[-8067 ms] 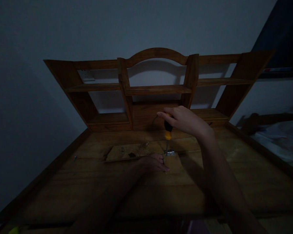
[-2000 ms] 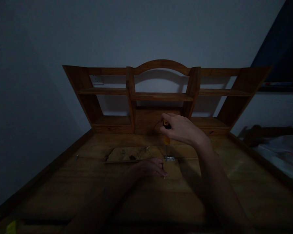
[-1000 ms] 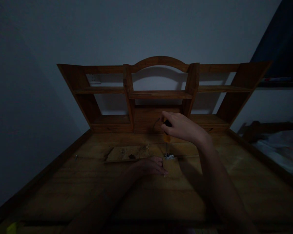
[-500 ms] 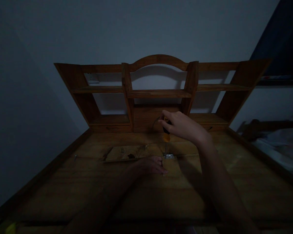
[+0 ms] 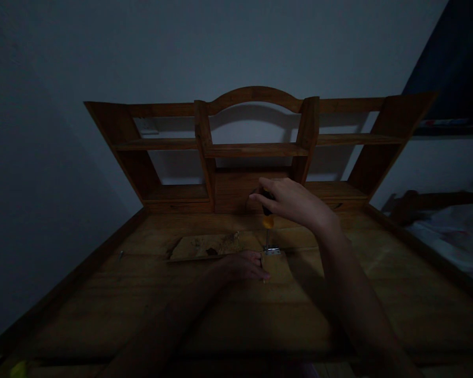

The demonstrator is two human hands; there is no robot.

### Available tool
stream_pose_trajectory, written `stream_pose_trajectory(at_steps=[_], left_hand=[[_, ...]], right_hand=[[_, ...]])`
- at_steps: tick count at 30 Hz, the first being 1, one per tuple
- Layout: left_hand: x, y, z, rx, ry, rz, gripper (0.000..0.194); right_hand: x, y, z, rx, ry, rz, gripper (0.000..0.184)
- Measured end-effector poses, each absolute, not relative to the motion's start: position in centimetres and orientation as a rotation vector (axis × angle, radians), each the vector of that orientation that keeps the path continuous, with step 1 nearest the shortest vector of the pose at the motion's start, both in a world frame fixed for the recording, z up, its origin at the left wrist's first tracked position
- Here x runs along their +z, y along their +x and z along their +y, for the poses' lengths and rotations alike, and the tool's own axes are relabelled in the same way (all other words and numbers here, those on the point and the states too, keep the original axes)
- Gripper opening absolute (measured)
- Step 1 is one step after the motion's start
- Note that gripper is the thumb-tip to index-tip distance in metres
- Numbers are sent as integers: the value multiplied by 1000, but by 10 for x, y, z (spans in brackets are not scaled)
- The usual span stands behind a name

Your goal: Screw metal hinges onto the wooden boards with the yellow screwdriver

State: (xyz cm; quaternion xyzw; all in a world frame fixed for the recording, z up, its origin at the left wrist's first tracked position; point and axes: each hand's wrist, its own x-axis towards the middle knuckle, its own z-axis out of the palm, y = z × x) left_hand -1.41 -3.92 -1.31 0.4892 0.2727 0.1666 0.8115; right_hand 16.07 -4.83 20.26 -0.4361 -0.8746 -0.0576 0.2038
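My right hand is closed around the black and yellow handle of a screwdriver that stands upright. Its shaft points down onto a small metal hinge on the wooden desk top. My left hand lies flat on the wood just left of the hinge, fingers stretched toward it. A thin light piece, maybe a screw, shows at its fingertips; I cannot make it out.
A wooden hutch with shelves rises at the back of the desk against a pale wall. A rough, lighter patch of wood lies left of the hinge. A bed stands at the right. The room is dim.
My right hand has shifted its grip around the screwdriver handle, with the fingers in a different turn. The left hand has stayed on the wood. The view has drifted slightly.
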Motion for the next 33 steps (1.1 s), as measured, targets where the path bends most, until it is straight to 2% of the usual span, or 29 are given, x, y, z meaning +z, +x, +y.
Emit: stream_pose_trajectory(at_steps=[9,14,18,21,24,28,33], left_hand=[[-16,-16,-37,340,1068,590,60],[-19,-15,-36,343,1027,622,60],[-19,-16,-36,372,1035,579,57],[-16,-16,-36,352,1028,589,59],[-15,-16,-36,339,1039,593,61],[-16,-16,-37,347,1033,607,61],[-15,-16,-38,368,1017,589,59]], right_hand=[[203,170,-42,30,-1028,-2507,18],[204,172,-42,-82,-1262,-2408,29],[209,175,-43,16,-1215,-2447,19],[211,175,-45,84,-1133,-2474,19],[209,172,-46,28,-1194,-2451,18],[204,169,-43,-113,-1328,-2396,29],[205,168,-44,10,-1161,-2470,19]])
